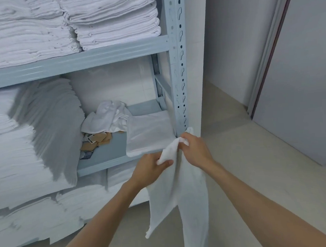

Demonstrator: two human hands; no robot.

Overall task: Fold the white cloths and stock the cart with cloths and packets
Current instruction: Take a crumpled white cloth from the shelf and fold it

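Observation:
A white cloth point(183, 194) hangs down in front of the shelf's right post. My left hand point(151, 167) grips its upper edge from the left, thumb on top. My right hand point(195, 148) pinches the same top edge just to the right, and a corner sticks up above its fingers. On the middle shelf point(103, 153) lie a folded white cloth point(149, 132), a crumpled pile of white cloths point(108, 117) and several brown and dark packets point(94, 141). No cart is in view.
Tall stacks of folded white linen point(26, 143) fill the shelf's left side, the top shelf point(72, 24) and the bottom level. The grey metal post point(178, 65) stands by a white wall corner. Beige floor point(255, 156) spreads to the right, up to a sliding door point(298, 77).

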